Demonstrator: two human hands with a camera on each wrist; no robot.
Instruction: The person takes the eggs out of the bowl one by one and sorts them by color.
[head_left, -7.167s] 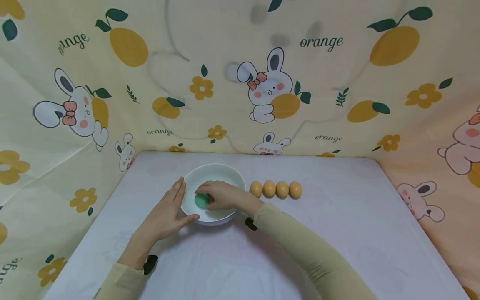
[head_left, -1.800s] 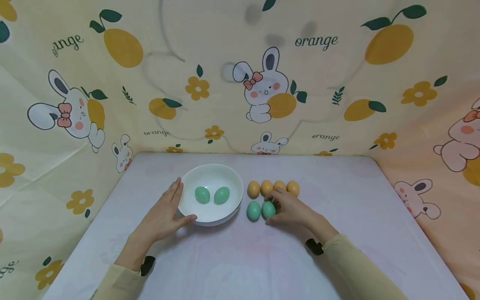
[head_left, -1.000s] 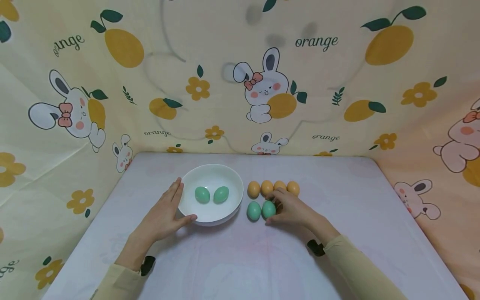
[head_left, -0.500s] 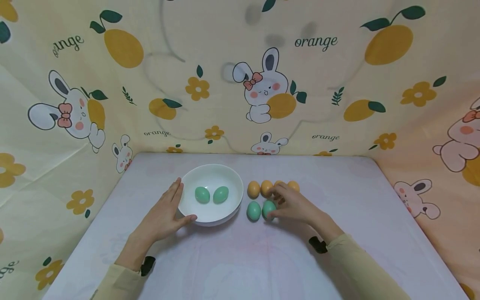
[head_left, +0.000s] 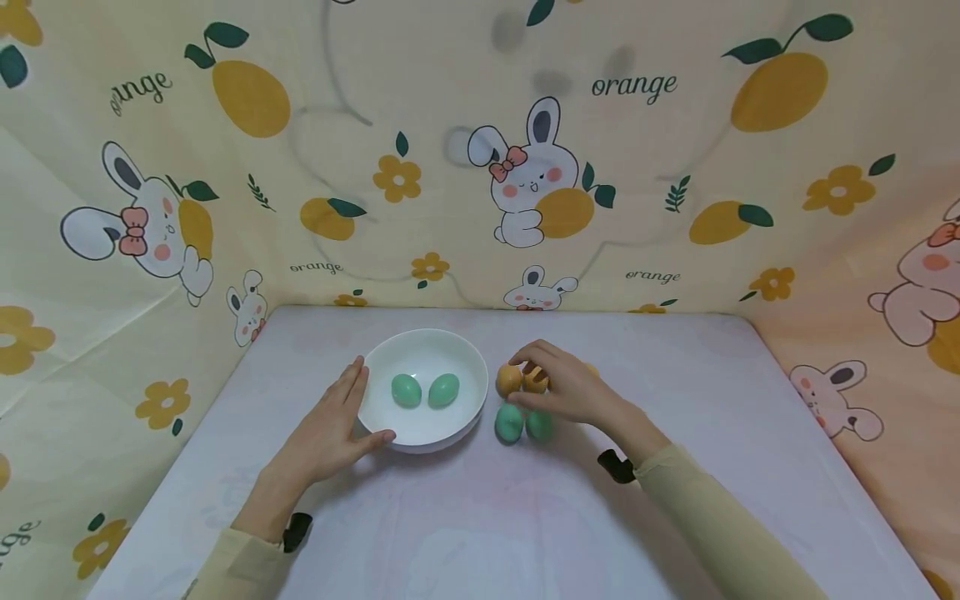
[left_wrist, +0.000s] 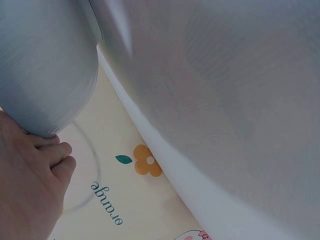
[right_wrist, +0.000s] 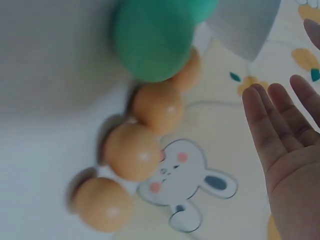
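A white bowl (head_left: 423, 429) stands on the table, with two green eggs (head_left: 406, 390) lying inside. My left hand (head_left: 326, 433) rests against its left side, fingers straight and thumb at the near rim; the left wrist view shows the fingertips touching the bowl wall (left_wrist: 45, 65). To the right of the bowl, two more green eggs (head_left: 509, 422) sit side by side. Behind them is a row of several orange-brown eggs (head_left: 509, 380), partly covered by my right hand (head_left: 573, 387). That hand hovers above the eggs, its fingers (right_wrist: 260, 125) spread and holding nothing.
A pale cloth covers the table (head_left: 465, 533). Behind and beside it hangs a cream curtain (head_left: 450, 83) printed with rabbits, oranges and flowers. Dark wrist cameras (head_left: 617, 466) sit under both wrists.
Earlier my right hand gripped a green egg inside the bowl; later it held the right green egg on the table. Now it has released that egg, risen and shifted left. The left hand stays.
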